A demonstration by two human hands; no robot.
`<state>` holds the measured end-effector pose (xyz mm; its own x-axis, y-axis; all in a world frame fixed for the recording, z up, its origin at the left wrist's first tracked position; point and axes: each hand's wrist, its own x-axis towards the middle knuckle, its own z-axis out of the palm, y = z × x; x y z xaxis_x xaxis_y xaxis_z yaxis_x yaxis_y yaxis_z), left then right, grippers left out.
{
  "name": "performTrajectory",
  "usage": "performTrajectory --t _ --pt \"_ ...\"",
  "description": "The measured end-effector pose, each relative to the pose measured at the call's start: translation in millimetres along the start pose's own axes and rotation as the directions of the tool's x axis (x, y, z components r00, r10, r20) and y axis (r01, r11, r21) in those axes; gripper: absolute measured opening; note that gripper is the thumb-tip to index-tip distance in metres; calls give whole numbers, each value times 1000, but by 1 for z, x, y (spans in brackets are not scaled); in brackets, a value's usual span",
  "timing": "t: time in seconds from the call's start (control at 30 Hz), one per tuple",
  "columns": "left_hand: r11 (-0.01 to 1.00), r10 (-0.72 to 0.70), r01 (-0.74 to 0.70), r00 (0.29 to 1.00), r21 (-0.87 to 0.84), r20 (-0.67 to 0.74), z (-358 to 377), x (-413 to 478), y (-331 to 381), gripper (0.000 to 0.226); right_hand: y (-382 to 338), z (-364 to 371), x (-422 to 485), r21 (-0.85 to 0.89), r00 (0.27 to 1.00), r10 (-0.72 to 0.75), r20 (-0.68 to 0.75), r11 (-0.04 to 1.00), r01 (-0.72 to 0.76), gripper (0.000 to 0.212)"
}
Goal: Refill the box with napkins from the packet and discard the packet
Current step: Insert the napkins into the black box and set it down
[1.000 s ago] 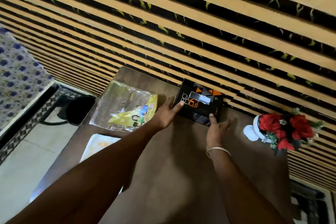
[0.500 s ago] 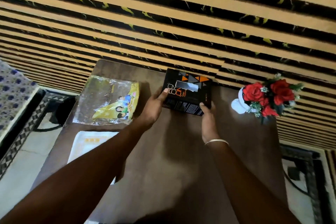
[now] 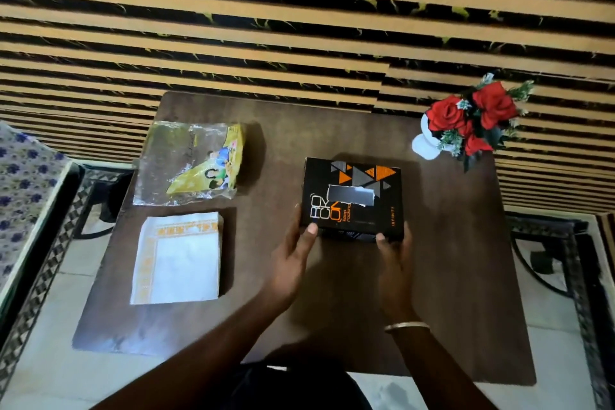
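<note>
Head view, change: we are drawing the box (image 3: 352, 197) nearer across the bench (image 3: 459, 263) than a second ago.
Fingers: left hand (image 3: 293, 258) and right hand (image 3: 394, 261) are clasping its near corners.
Left of fingers: napkins (image 3: 179, 258), emptied packet (image 3: 191, 163) are lying untouched.
Meaning: refilling is coming next.

box (image 3: 352, 196) reads "rock on", "infinity"

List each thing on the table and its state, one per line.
Box: closed, flat on the table, held at its near corners.
Packet: lying flat, looks emptied.
Napkins: neat stack, outside the box.
Flowers: upright in a white vase.
Left hand: gripping the box.
Right hand: gripping the box.
</note>
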<state>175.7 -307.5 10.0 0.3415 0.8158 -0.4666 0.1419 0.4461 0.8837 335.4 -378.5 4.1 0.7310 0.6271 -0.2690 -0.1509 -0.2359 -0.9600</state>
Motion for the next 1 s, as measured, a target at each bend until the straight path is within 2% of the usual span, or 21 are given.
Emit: performTrajectory --t 0.2,0.43,0.53,0.6,0.63,0.7,0.73,0.77,0.83,0.9,1.0 --pt "998 4 -5 1000 66 14 1 -25 -16 51 27 -13 -26 -38 999 35 -26 999 -36 57" --pt "993 -23 17 998 114 55 -3 -31 -23 51 38 -20 -33 -110 999 51 -13 993 -52 61" --pt "991 -32 28 999 130 29 -11 -35 -20 58 35 -24 -34 -245 999 46 -18 968 -49 75" --pt "978 -50 57 998 200 -44 -20 -37 -23 61 31 -27 -27 -486 994 -112 -17 869 90 92" --pt "963 -51 69 996 261 -74 -26 -37 -27 62 26 -26 -22 -595 974 -221 44 777 204 98" --pt "921 -43 80 993 382 -107 -37 -36 -36 64 12 -16 -11 -713 894 -369 255 553 432 108" --pt "903 -37 81 993 423 -110 -42 -35 -40 64 4 -7 -6 -735 849 -381 366 440 515 115" --pt "885 -33 83 993 457 -115 -46 -35 -43 66 -7 4 0 -742 811 -346 472 340 577 123" --pt "850 -15 70 994 523 -109 -49 -31 -48 70 -18 26 14 -724 752 -180 635 202 659 138" --pt "815 13 34 997 578 -76 -48 -26 -46 67 -22 44 29 -683 690 -9 724 131 719 149" --pt "783 46 -19 999 622 -27 -46 -17 -42 60 -16 62 46 -607 598 146 788 21 794 158"
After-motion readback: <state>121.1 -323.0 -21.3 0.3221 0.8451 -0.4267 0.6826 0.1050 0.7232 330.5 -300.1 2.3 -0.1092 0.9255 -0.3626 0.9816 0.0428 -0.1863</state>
